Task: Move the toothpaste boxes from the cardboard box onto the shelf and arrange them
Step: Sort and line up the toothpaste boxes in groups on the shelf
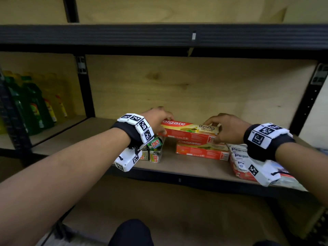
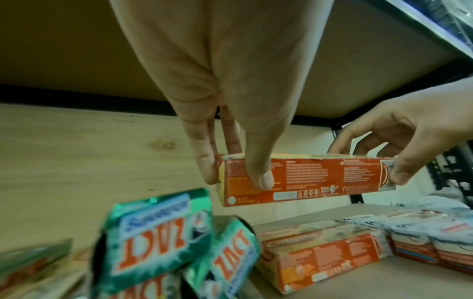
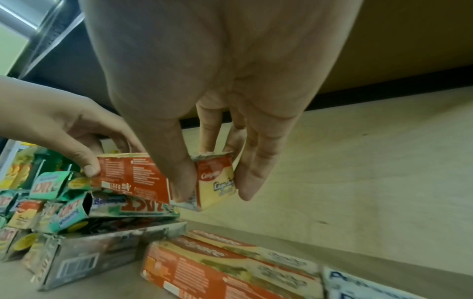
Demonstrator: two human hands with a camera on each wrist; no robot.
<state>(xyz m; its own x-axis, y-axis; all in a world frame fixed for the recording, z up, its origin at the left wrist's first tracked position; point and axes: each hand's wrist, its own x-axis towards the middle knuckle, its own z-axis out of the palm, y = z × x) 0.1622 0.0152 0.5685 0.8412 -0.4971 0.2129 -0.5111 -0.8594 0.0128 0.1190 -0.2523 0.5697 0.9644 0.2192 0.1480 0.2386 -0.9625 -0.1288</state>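
Note:
A red and yellow Colgate box (image 1: 190, 131) (image 2: 307, 180) (image 3: 143, 178) hangs in the air above the shelf board (image 1: 186, 164). My left hand (image 1: 159, 119) (image 2: 245, 174) pinches its left end and my right hand (image 1: 225, 128) (image 3: 212, 182) pinches its right end. Below it lie two more Colgate boxes (image 1: 202, 150) (image 2: 320, 254) (image 3: 230, 269) side by side. Green Zact boxes (image 1: 154, 148) (image 2: 158, 238) (image 3: 76, 204) are stacked to the left under my left wrist. White and red Pepsodent boxes (image 1: 239, 160) (image 2: 435, 244) lie to the right. The cardboard box is out of view.
Green and yellow detergent bottles (image 1: 33, 107) stand in the neighbouring bay on the left, past a black upright post (image 1: 87, 89). A black shelf beam (image 1: 159, 35) runs overhead. A plywood back wall (image 1: 195, 86) closes the bay. Another board lies lower down (image 1: 159, 210).

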